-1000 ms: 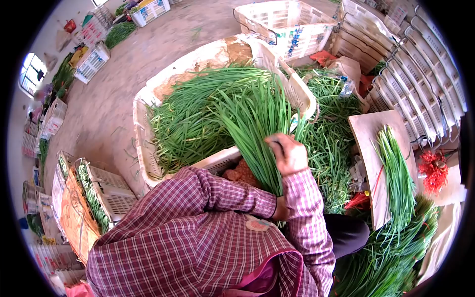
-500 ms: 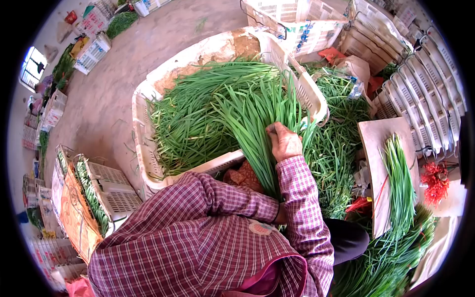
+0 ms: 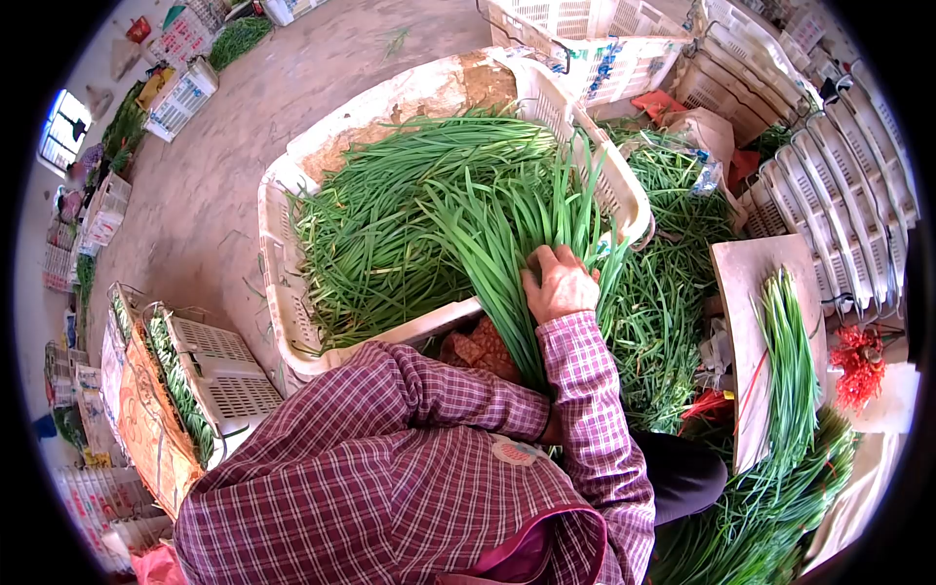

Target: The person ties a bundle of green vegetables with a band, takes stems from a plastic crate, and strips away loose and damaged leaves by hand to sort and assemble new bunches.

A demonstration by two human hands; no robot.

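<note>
My right hand (image 3: 563,286) lies over the upper part of a long green bunch of garlic chives (image 3: 497,258), fingers curled onto the leaves. The bunch slants from the white plastic crate (image 3: 429,324) down toward my lap. Of my left hand (image 3: 554,427) only a sliver near the wrist shows; the right sleeve hides its fingers, close to the bunch's lower end. Inside the crate lies a thick heap of loose chives (image 3: 370,234). A reddish-brown patterned cloth (image 3: 483,351) shows below the crate's near rim.
Loose greens (image 3: 663,292) are piled right of the crate. A tied chive bunch (image 3: 792,361) rests on a board (image 3: 726,283), beside red ties (image 3: 858,366). Stacked white crates (image 3: 829,195) stand at right; another filled crate (image 3: 229,375) is at left.
My right hand has shifted slightly, and its fingers have gone from a pinch to lying further over the leaves. The bunch's leaf tips have moved a little. My left arm stays put.
</note>
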